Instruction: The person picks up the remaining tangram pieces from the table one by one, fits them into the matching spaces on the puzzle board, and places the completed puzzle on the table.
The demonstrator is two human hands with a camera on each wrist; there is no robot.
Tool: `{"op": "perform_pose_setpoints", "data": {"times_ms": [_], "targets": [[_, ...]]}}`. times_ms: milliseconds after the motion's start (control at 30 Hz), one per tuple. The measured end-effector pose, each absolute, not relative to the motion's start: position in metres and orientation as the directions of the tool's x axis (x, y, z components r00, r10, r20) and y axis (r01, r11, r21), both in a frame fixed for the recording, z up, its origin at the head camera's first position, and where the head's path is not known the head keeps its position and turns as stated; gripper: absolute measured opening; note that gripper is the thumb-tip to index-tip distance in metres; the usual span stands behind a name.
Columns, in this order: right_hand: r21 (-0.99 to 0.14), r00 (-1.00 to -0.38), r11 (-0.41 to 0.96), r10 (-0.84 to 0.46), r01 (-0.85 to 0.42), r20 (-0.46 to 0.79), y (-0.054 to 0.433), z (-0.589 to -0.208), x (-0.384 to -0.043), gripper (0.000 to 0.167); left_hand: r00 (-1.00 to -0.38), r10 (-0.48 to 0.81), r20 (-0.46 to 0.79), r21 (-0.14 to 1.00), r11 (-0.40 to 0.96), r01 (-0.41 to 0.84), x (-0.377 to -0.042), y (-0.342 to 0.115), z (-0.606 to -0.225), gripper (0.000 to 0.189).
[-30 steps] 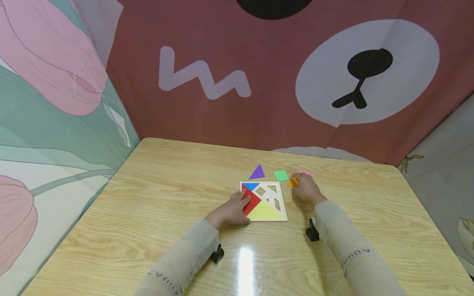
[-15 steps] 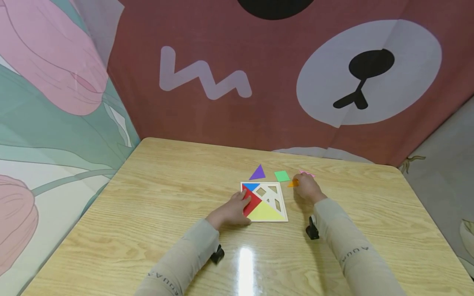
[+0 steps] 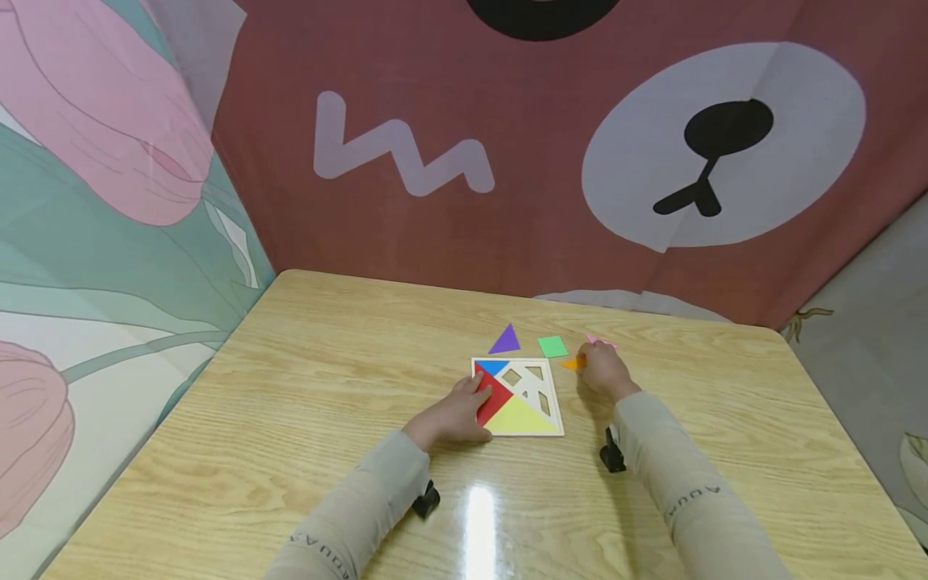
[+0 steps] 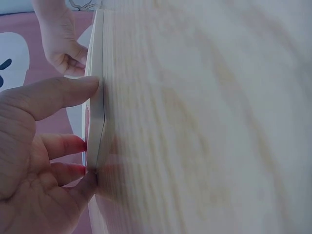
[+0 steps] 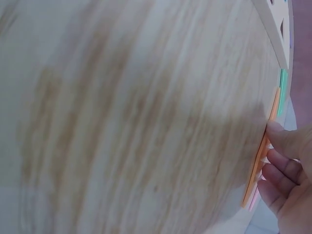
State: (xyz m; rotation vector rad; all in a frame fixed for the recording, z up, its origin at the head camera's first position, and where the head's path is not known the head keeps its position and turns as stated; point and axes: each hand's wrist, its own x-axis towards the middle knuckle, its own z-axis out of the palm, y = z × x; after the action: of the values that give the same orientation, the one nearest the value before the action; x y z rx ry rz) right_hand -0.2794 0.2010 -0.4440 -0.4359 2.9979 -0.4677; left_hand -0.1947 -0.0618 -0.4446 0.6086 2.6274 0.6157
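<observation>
A square tangram board (image 3: pixel 548 379) lies on the table with blue, red and yellow pieces set in it and bare wood at its right side. My left hand (image 3: pixel 455 409) rests on its left part, fingers spread over the red piece (image 3: pixel 491 396). In the left wrist view the thumb (image 4: pixel 73 93) touches the board's side edge. Right of the board, my right hand (image 3: pixel 605 369) pinches an orange tangram piece (image 3: pixel 573 364), partly hidden by the fingers. In the right wrist view the thumb (image 5: pixel 279 134) is on this piece, the other fingers curled at it, close over the table.
Beyond the board lie a purple triangle (image 3: pixel 506 340) and a green square piece (image 3: pixel 553 346). A pink piece (image 3: pixel 601 340) lies behind my right hand, partly covered. The wooden table (image 3: pixel 348 362) ends at a printed cloth backdrop (image 3: pixel 406 234).
The orange piece, tilted up in the fingers a second ago, now shows flatter, its tip pointing left. My right hand has shifted very slightly; the left hand and board stay in place.
</observation>
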Motion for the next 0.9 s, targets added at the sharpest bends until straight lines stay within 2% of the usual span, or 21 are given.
{"op": "perform_pose_setpoints", "data": {"times_ms": [700,900], "targets": [[-0.411,-0.957,0.878,-0.288,-0.245,-0.046,0.2035,-0.4463,-0.2743,0.025,-0.843,0.486,-0.23,0.507,0.799,0.323,-0.1911,-0.0619,-0.4432,0.074],[-0.44,-0.957,0.871,-0.28,-0.218,-0.079,0.2032,-0.4414,-0.2719,0.022,-0.842,0.489,-0.229,0.506,0.798,0.326,-0.1916,-0.0612,-0.4417,0.074]]}}
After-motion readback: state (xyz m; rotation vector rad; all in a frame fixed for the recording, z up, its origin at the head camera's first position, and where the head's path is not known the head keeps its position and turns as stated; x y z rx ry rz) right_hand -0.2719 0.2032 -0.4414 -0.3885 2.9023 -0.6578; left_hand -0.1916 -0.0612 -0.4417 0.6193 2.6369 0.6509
